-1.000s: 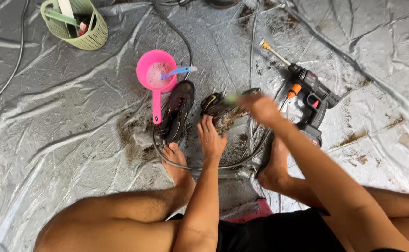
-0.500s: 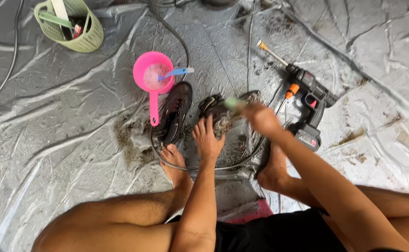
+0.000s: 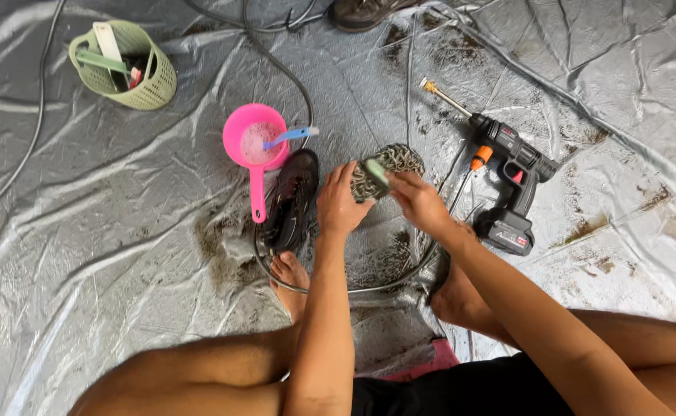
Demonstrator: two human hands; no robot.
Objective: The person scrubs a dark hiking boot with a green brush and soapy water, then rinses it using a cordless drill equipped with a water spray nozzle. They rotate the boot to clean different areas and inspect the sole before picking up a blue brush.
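We see a red-and-white label on the base of the black cordless spray gun (image 3: 507, 181) lying right of our hands. Our left hand (image 3: 342, 202) curls its fingers around the muddy patterned shoe (image 3: 390, 163) on the grey plastic sheet (image 3: 122, 231), while our right hand (image 3: 419, 200) pinches a green-handled brush (image 3: 376, 172) against it.

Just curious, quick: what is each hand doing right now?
Left hand: closed on the muddy shoe.
Right hand: closed on a green brush.
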